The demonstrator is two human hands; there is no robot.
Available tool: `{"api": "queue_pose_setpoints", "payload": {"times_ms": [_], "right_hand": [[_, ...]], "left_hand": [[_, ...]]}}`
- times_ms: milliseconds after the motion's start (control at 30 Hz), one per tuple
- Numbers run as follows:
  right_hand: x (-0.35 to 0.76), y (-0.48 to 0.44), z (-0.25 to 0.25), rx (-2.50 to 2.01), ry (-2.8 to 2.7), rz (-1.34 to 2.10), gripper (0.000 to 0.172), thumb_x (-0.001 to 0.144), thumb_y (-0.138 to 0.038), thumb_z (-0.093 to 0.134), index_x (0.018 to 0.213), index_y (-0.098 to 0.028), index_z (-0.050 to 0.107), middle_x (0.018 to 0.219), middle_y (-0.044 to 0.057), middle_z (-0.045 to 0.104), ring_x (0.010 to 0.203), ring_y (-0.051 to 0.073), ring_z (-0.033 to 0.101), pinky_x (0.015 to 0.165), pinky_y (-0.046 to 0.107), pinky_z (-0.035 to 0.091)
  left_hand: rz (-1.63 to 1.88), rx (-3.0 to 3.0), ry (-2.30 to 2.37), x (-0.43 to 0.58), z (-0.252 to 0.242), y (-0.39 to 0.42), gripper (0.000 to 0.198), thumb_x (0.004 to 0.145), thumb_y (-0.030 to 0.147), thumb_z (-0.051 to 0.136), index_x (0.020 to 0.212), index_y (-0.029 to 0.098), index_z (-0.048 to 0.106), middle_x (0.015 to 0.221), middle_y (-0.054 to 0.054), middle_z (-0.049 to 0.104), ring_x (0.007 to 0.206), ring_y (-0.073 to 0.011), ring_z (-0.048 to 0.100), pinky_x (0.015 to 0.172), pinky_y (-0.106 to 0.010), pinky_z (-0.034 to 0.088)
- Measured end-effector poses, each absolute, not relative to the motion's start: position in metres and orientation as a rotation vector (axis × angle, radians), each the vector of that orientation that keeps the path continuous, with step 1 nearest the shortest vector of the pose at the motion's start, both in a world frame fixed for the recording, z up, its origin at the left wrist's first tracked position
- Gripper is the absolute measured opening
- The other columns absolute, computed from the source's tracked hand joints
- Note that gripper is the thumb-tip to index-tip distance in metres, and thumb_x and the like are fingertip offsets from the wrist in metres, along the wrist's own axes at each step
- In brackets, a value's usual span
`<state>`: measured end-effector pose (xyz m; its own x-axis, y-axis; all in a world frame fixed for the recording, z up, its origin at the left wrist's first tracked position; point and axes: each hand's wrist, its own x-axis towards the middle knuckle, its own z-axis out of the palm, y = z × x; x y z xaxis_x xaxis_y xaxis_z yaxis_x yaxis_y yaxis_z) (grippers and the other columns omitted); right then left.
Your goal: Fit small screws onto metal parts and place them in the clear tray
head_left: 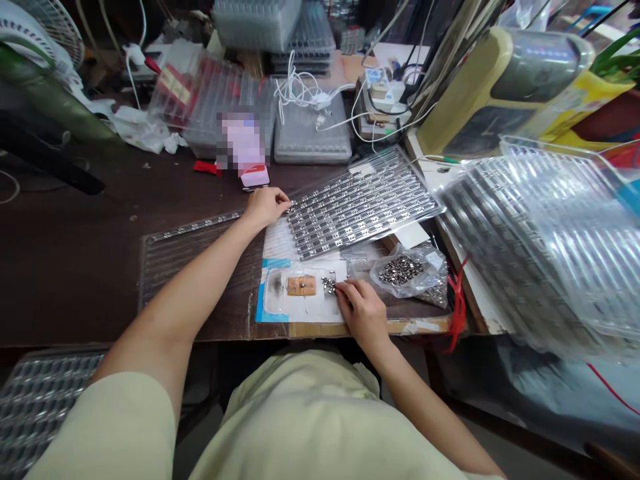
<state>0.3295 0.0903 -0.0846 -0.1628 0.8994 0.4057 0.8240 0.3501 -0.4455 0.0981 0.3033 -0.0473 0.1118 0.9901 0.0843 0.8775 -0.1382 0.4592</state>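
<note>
My left hand [267,205] reaches across the table, thumb and fingertips pinched at the left corner of a clear plastic tray [365,200] filled with rows of dark and silver strips. What the pinch holds is too small to tell. Under my left forearm lies another clear ribbed tray [210,263], with one similar strip [197,225] along its far edge. My right hand [364,310] is closed, its fingertips at a small pile of shiny metal parts [329,285] on white paper. Anything between those fingertips is hidden. Left of the pile sits a small orange-brown block [301,286].
An open plastic bag of metal parts [403,270] lies right of my right hand. Stacked clear trays [540,227] fill the right side. Behind are a phone [245,143], a tangled white cable [300,90], plastic cases [313,137] and a beige machine [500,93].
</note>
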Motion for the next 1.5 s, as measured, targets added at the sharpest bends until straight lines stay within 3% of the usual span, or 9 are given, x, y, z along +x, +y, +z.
{"api": "queue_pose_setpoints", "payload": {"times_ms": [200,400,500,700,1033,1167,1333,1500], "right_hand": [[0.332,0.09,-0.085,-1.445,-1.865,0.314,0.013,0.088,-0.019,0.051,0.094,-0.021,0.062,0.091,0.006,0.062,0.086,0.017,0.061,0.075,0.028,0.05],[0.334,0.091,-0.081,-1.4,-1.787,0.46,0.014,0.087,-0.016,0.048,0.089,-0.022,0.06,0.087,0.004,0.063,0.085,0.016,0.061,0.076,0.029,0.05],[0.335,0.092,-0.082,-1.394,-1.78,0.5,0.014,0.089,-0.019,0.049,0.092,-0.022,0.062,0.091,0.005,0.066,0.088,0.017,0.063,0.079,0.031,0.051],[0.334,0.091,-0.082,-1.42,-1.79,0.487,0.02,0.092,-0.022,0.047,0.102,-0.022,0.064,0.094,0.005,0.069,0.089,0.017,0.064,0.081,0.031,0.052],[0.335,0.091,-0.084,-1.412,-1.787,0.434,0.019,0.092,-0.023,0.048,0.1,-0.022,0.066,0.097,0.007,0.066,0.094,0.018,0.062,0.083,0.033,0.051],[0.334,0.093,-0.08,-1.402,-1.815,0.454,0.02,0.093,-0.024,0.047,0.102,-0.022,0.066,0.096,0.006,0.067,0.092,0.017,0.062,0.081,0.032,0.05],[0.315,0.103,-0.071,-1.425,-1.903,0.412,0.013,0.09,-0.032,0.058,0.089,-0.023,0.068,0.086,0.001,0.071,0.082,0.016,0.063,0.075,0.031,0.045],[0.284,0.115,-0.071,-1.421,-2.072,0.382,0.014,0.087,-0.038,0.061,0.088,-0.029,0.072,0.096,0.0,0.07,0.09,0.016,0.057,0.079,0.034,0.037]], "left_hand": [[0.661,2.028,1.887,0.094,-0.037,0.305,0.014,0.076,0.031,0.063,0.08,0.018,0.069,0.08,-0.006,0.07,0.076,-0.0205,0.064,0.075,-0.032,0.048],[0.875,1.635,1.385,0.073,-0.024,0.239,0.029,0.086,0.028,0.05,0.112,0.019,0.059,0.083,-0.004,0.065,0.067,-0.0124,0.063,0.058,-0.023,0.049],[0.824,1.556,1.327,0.074,-0.031,0.18,0.026,0.084,0.034,0.057,0.103,0.018,0.063,0.074,-0.002,0.064,0.062,-0.0127,0.061,0.055,-0.023,0.05],[0.851,1.833,1.465,0.102,-0.056,0.11,0.013,0.082,0.028,0.062,0.092,0.023,0.069,0.091,-0.005,0.068,0.072,-0.0153,0.063,0.06,-0.026,0.052],[0.865,2.108,1.497,0.116,-0.072,0.112,0.015,0.085,0.026,0.061,0.096,0.024,0.071,0.084,-0.005,0.064,0.081,-0.0191,0.061,0.072,-0.032,0.049],[0.834,2.136,1.509,0.118,-0.07,0.112,0.015,0.085,0.025,0.061,0.096,0.025,0.071,0.084,-0.006,0.064,0.079,-0.0197,0.061,0.071,-0.033,0.05],[0.893,2.048,1.5,0.116,-0.07,0.112,0.014,0.086,0.026,0.06,0.095,0.026,0.071,0.086,-0.005,0.065,0.08,-0.0185,0.062,0.07,-0.032,0.052],[1.071,1.834,1.544,0.112,-0.068,0.113,0.014,0.086,0.029,0.059,0.094,0.025,0.07,0.091,-0.005,0.065,0.079,-0.0165,0.064,0.063,-0.028,0.054]]}}
